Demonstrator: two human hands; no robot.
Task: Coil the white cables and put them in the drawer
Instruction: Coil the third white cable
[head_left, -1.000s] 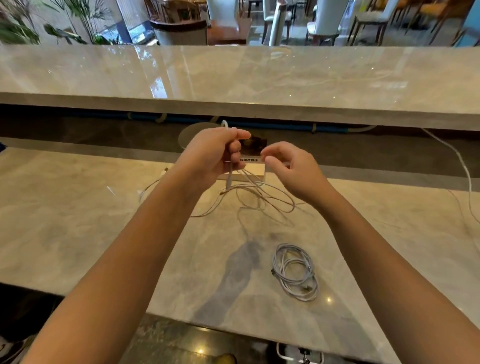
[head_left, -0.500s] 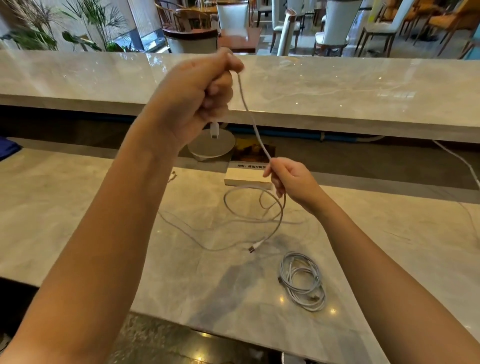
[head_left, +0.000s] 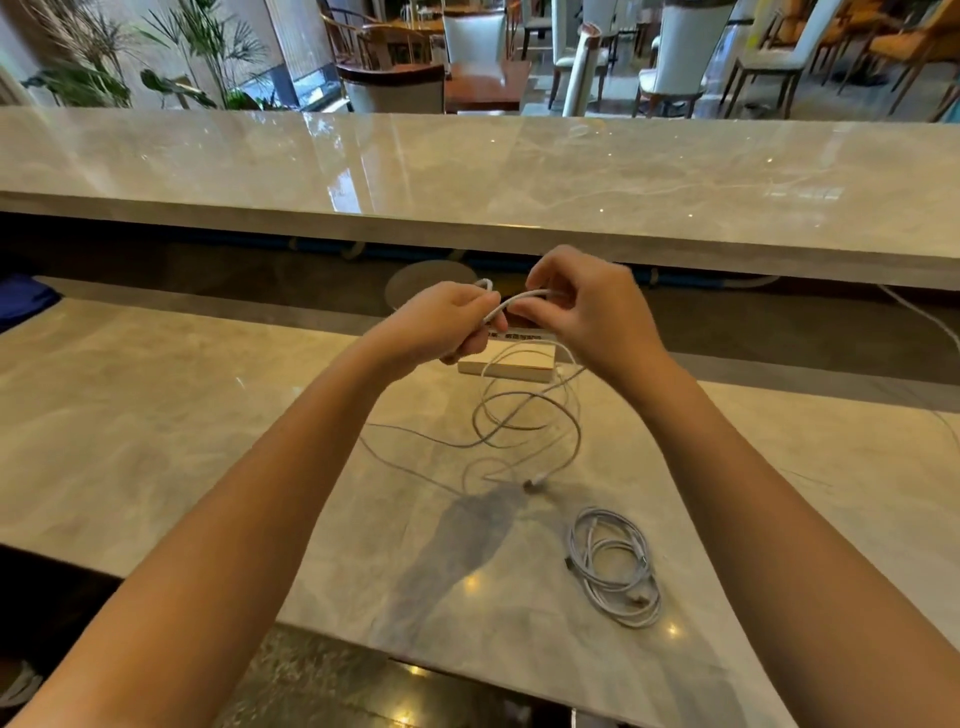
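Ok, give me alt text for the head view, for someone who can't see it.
The left hand and right hand grip a loose white cable between them above a marble counter, its slack hanging in loops onto the surface. A coiled white cable lies on the counter nearer the person, to the right.

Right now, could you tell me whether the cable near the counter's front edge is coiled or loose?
Coiled: the cable lies flat on the counter as a compact bundle of overlapping loops.
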